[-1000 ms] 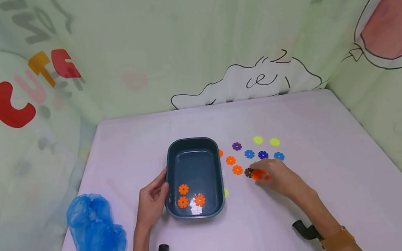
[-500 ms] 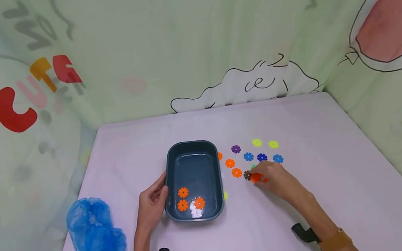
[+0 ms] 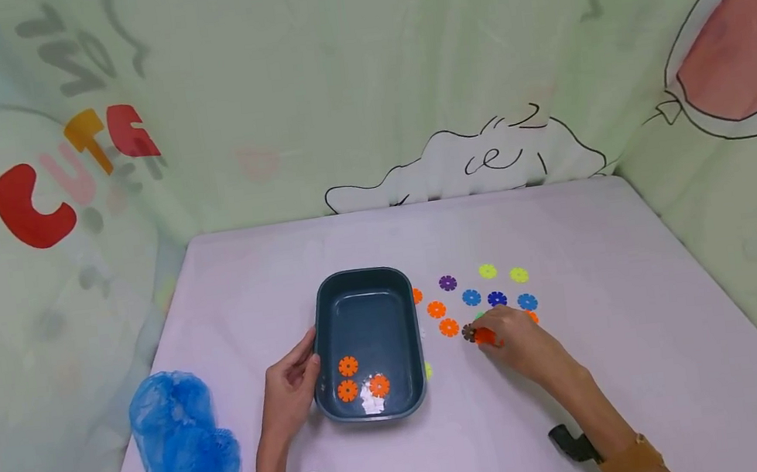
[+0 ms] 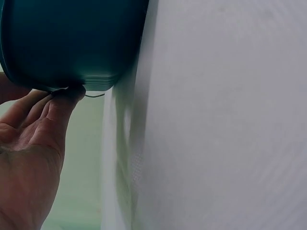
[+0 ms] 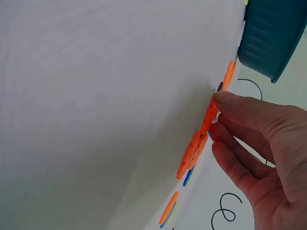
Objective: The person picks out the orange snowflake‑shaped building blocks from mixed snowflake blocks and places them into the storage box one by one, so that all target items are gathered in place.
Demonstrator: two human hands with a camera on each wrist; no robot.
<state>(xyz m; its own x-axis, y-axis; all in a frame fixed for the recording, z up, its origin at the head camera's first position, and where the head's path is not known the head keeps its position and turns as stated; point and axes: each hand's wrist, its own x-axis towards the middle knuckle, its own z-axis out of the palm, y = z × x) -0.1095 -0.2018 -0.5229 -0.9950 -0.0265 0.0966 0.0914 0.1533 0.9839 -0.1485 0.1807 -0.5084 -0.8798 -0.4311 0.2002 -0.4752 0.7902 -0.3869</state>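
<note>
In the head view, a dark blue-green rectangular tray [image 3: 363,323] holds three orange snowflake discs [image 3: 348,390] near its front end. My left hand [image 3: 289,394] grips the tray's left side, with thumb and fingers at the wall. To the tray's right, my right hand [image 3: 520,340] pinches an orange snowflake disc [image 3: 484,336] between thumb and fingers, low over the table. A brown snowflake disc [image 3: 468,332] lies right by those fingertips. The right wrist view shows more orange discs [image 5: 192,151] just below the hand, seen edge-on. The fingers partly cover a green disc.
Purple [image 3: 448,282], blue [image 3: 471,298], dark blue, yellow [image 3: 488,271] and orange discs [image 3: 448,328] lie scattered right of the tray. A yellow-green disc [image 3: 428,370] peeks out at the tray's right edge. A crumpled blue plastic bag [image 3: 186,452] lies at the table's left.
The head view has shifted slightly. My right hand has moved little, and an orange disc to its right now shows more. The left hand and tray stay in place.
</note>
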